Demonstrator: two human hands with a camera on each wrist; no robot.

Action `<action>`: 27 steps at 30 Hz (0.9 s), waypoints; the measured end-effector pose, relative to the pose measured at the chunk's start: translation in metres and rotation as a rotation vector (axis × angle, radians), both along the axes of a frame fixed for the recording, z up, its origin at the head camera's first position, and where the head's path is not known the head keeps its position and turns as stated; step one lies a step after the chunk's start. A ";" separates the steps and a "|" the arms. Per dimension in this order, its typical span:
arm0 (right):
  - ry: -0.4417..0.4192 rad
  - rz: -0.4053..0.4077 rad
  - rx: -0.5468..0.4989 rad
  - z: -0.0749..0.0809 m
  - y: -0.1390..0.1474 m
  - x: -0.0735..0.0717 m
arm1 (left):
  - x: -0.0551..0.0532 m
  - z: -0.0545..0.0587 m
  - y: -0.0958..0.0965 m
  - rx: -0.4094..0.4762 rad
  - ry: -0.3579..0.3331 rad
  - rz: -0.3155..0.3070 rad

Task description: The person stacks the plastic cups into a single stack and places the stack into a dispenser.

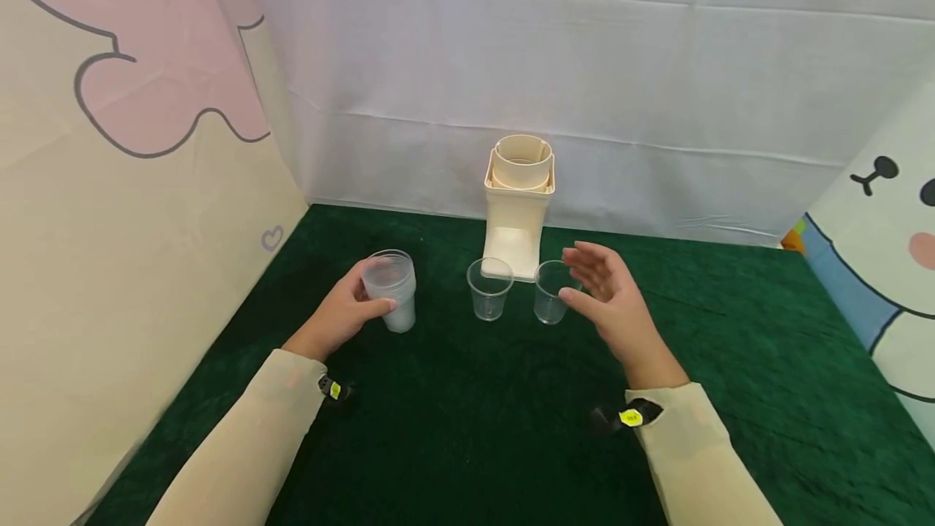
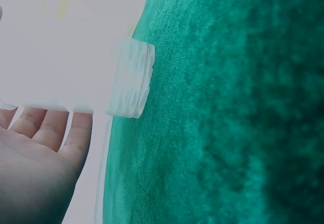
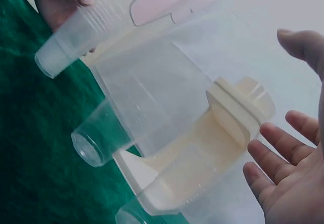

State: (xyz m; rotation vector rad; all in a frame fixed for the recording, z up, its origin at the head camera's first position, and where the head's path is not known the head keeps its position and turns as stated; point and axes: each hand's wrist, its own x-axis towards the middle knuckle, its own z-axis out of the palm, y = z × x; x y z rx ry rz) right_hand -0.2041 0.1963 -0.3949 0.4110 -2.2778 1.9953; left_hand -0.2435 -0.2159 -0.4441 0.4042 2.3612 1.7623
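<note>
My left hand (image 1: 342,308) grips a stack of clear plastic cups (image 1: 390,291), thumb in front and fingers behind. In the left wrist view the stack (image 2: 134,79) lies across the fingers. Two single clear cups stand upright side by side on the green cloth: a left cup (image 1: 489,301) and a right cup (image 1: 549,307). My right hand (image 1: 609,299) is beside the right cup, its fingers spread and holding nothing. The right wrist view shows a gap between those fingers (image 3: 273,176) and the cups. Whether the hand touches the rim I cannot tell.
Behind the two cups stands a cream-coloured cup dispenser (image 1: 514,217) with a round open top and a flat base. Dark green cloth (image 1: 467,428) covers the table. A white sheet (image 1: 584,88) hangs at the back, with cartoon-printed sheets (image 1: 146,226) at both sides.
</note>
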 end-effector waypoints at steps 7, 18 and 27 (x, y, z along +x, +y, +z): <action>-0.008 -0.015 -0.046 -0.011 0.009 -0.011 | -0.003 -0.003 0.001 0.013 0.011 -0.007; 0.011 -0.052 -0.076 -0.021 0.009 -0.020 | 0.001 0.000 0.000 -0.006 0.001 -0.001; -0.028 -0.091 -0.036 -0.031 0.012 -0.026 | 0.001 0.000 0.000 -0.010 -0.010 0.006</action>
